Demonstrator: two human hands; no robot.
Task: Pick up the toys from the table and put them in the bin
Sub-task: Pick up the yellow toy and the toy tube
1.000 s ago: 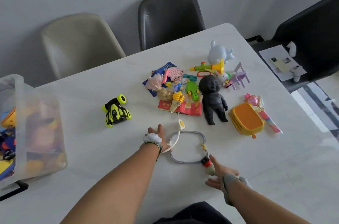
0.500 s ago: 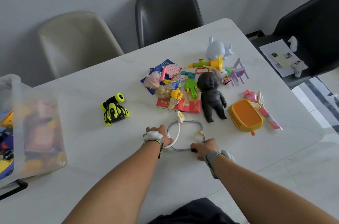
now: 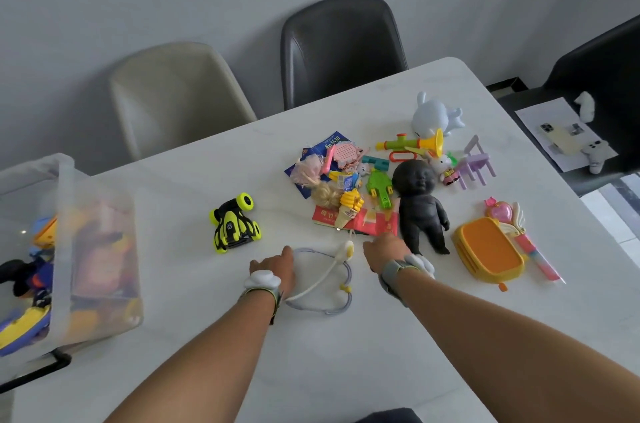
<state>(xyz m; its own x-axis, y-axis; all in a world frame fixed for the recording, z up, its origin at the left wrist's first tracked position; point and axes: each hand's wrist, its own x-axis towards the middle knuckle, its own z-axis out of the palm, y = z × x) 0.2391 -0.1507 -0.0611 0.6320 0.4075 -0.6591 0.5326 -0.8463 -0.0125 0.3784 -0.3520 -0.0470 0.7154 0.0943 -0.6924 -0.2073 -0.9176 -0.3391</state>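
Many toys left on bench [image 3: 346, 353]; bin [image 3: 97, 249] at my left partly filled. Left hand [image 3: 275, 266] on toy stethoscope [image 3: 325, 280], grip hidden, can't tell if curled round tube. Right hand [image 3: 382, 249] near red packet beside black doll [image 3: 420, 204], fingers hidden too. Yellow car [image 3: 234, 222], orange case [image 3: 488, 251] untouched.

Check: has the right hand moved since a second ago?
Yes. The right hand has gone forward, from the near end of the grey toy stethoscope up beside the black baby doll.
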